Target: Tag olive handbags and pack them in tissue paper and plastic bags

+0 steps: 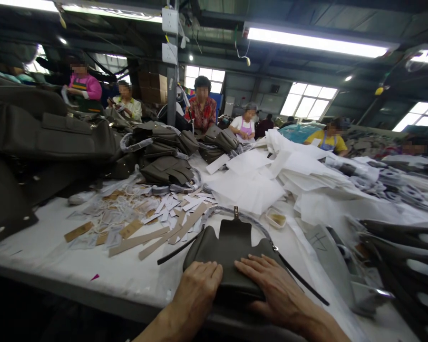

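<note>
A dark olive-grey handbag (231,244) lies at the table's front edge, directly before me, with its flap strap and metal clasp pointing away. Its wrapped handle (251,214) arcs behind it, and a thin strap end sticks out on either side. My left hand (199,285) is closed on the bag's near left part, fingers curled together and thumb hidden. On the right part of the bag rests my right hand (269,282), its fingers stretched out flat over the surface and its thumb low by the near edge.
Paper strips (171,209), cardboard strips (155,242) and tags with strings (123,209) litter the table left. More bags (57,133) are piled behind. White sheets (249,185), a small dish (276,218) and dark bag parts (395,256) lie right. Several people work farther back.
</note>
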{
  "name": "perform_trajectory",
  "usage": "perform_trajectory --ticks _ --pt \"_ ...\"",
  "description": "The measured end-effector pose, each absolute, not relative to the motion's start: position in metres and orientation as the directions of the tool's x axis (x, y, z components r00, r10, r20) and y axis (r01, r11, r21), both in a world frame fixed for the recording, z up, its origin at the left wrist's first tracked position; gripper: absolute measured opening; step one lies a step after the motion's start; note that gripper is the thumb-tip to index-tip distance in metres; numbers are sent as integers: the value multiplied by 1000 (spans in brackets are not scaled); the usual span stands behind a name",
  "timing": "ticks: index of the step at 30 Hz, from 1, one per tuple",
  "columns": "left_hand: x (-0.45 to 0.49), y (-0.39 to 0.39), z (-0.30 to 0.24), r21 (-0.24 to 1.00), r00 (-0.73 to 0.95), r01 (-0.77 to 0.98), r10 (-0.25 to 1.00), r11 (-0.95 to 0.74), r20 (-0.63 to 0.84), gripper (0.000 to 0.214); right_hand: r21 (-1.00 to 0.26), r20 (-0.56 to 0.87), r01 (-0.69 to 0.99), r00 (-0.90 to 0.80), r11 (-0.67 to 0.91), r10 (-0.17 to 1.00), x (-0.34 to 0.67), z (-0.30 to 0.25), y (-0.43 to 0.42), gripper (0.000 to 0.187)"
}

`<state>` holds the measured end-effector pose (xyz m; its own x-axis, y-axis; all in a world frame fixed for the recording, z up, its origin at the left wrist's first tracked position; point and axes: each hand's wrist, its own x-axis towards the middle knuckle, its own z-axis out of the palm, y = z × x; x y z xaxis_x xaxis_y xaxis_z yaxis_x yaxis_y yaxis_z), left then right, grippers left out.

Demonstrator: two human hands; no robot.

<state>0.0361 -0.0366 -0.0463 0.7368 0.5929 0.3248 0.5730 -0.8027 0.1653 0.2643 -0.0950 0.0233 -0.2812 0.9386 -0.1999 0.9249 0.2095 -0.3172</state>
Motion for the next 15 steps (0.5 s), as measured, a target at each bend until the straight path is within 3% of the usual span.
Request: perform_trajectory --ticks 5,8,12,15 --pt "70 -39 -35 73 780 604 607 -794 151 43 -344 -170 909 -306 235 937 262 10 -102 84" --pt "86 -40 -47 66 799 580 583 -812 145 43 -366 -137 895 -323 255 936 262 16 -102 85" --pt "83 -35 -84 41 798 554 545 -832 257 44 -348 -160 887 -375 304 913 270 36 -103 82" --pt "76 -32 -110 -45 763 526 448 -849 466 38 -350 -131 884 -375 311 918 278 37 -105 85"
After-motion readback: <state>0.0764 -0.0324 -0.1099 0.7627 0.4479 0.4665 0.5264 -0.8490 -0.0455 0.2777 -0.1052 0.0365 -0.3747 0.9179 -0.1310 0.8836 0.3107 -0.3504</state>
